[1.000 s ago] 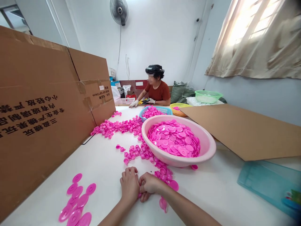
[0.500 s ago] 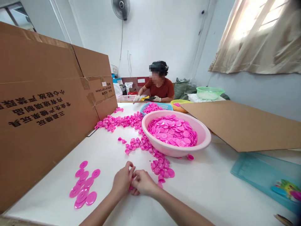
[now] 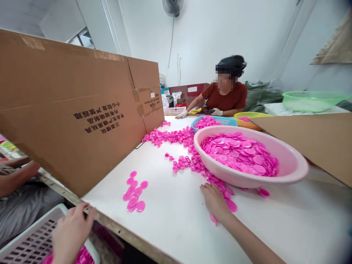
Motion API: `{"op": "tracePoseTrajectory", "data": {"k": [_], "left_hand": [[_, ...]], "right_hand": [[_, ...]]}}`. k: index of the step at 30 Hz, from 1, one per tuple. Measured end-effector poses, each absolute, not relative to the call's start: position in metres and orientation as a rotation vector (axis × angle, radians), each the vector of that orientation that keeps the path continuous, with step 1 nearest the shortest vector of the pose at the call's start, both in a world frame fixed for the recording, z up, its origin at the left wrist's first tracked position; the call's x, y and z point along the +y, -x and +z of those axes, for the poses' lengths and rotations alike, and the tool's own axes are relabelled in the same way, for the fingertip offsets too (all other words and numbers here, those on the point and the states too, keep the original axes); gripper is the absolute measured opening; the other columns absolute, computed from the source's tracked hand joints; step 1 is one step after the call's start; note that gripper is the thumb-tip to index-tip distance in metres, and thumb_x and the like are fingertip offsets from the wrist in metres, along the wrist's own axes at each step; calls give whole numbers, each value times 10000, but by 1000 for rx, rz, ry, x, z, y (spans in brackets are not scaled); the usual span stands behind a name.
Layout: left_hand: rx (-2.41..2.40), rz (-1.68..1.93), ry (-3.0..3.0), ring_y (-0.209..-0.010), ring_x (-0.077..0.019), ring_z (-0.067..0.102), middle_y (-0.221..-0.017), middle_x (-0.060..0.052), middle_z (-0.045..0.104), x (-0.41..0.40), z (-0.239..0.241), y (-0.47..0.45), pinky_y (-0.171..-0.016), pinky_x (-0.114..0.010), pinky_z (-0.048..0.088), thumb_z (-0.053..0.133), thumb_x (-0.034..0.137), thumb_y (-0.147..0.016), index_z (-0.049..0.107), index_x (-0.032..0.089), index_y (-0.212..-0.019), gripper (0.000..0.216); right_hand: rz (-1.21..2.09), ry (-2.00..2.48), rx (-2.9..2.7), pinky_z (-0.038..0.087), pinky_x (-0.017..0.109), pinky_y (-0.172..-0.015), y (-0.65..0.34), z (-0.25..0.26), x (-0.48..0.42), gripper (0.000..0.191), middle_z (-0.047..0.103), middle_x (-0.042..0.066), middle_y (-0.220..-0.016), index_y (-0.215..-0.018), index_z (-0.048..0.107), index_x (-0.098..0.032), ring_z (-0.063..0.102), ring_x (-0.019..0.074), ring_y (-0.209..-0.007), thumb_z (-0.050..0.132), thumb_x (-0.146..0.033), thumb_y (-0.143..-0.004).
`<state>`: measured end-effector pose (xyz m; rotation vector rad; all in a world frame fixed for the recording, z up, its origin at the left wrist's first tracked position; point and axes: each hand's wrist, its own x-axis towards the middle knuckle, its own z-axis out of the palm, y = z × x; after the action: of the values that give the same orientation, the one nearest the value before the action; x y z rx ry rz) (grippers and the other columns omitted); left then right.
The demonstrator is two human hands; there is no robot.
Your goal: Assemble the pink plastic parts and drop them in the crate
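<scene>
My left hand (image 3: 72, 233) hovers above a white slatted basket (image 3: 33, 236) beside the table, its fingers apart with nothing seen in them. Inside that basket lie pink plastic pieces (image 3: 84, 256). On the table, my right hand (image 3: 216, 201) rests palm down at the near end of a trail of small pink cups (image 3: 196, 167); its fingers are stretched out and partly turned from view. Next to its wrist are a pink disc (image 3: 231, 206) and another pink piece (image 3: 213, 219). A loose cluster of flat pink discs (image 3: 133, 201) lies left of centre.
A pink basin (image 3: 294, 172) full of pink discs stands on the right. Behind it is a blue basket (image 3: 229, 121) of pink cups. A large cardboard box (image 3: 110, 146) walls off the left. Across the table sits a co-worker (image 3: 225, 95) with gloved hands; another person's arm (image 3: 19, 179) shows far left.
My hands were together over the table and are now apart. The left has gone down-left over the white basket; the right has moved to the pink cups. The view has turned left.
</scene>
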<state>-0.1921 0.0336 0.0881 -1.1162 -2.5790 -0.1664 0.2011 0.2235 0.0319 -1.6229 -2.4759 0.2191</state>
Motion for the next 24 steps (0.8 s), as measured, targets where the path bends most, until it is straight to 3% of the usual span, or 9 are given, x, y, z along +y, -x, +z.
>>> {"op": "tracePoseTrajectory", "data": {"k": [3, 7, 11, 14, 18, 24], "left_hand": [[-2512, -133, 1409, -874, -238, 516, -1023, -79, 554, 97, 77, 149, -764, -330, 376, 336, 383, -789, 523, 192, -1018, 352], [-2598, -78, 1633, -901, -240, 517, -995, -118, 557, 173, 66, 95, -704, -306, 387, 333, 292, -806, 508, 129, -1023, 323], [-2711, 150, 1753, -793, -222, 563, -869, -131, 579, 203, 58, 59, -613, -282, 384, 286, 81, -780, 513, 78, -923, 268], [-2630, 123, 1858, -807, -188, 557, -870, -104, 573, 205, 50, 48, -615, -257, 379, 264, -8, -739, 503, 106, -927, 325], [-2511, -57, 1931, -860, -172, 522, -945, -84, 541, 201, 38, 51, -637, -243, 373, 292, 57, -776, 487, 150, -965, 287], [-2648, -216, 1962, -762, -174, 539, -887, -83, 566, 205, 40, 51, -623, -273, 378, 270, 194, -827, 513, 145, -882, 254]], "right_hand": [[244, 1577, -2462, 315, 271, -769, -205, 25, 224, 433, 560, 101, -877, -826, 600, -131, 460, 195, -880, 303, 114, -628], [271, 1559, -2335, 294, 290, -831, -207, 33, 219, 451, 579, 78, -875, -840, 617, -156, 448, 207, -965, 313, 106, -635], [501, 1531, -2119, 340, 280, -807, -199, 49, 205, 315, 589, 76, -954, -984, 590, -169, 506, 193, -919, 357, -81, -791], [754, 1406, -2064, 364, 248, -792, -185, 50, 191, 272, 595, 55, -973, -1016, 574, -182, 527, 164, -899, 385, -197, -822], [905, 1287, -2096, 358, 244, -801, -165, 34, 182, 252, 605, 37, -911, -972, 601, -199, 507, 161, -902, 402, -207, -818], [854, 1351, -1984, 358, 255, -804, -155, 18, 199, 282, 590, 57, -879, -1006, 590, -188, 489, 165, -897, 360, -242, -853]]}}
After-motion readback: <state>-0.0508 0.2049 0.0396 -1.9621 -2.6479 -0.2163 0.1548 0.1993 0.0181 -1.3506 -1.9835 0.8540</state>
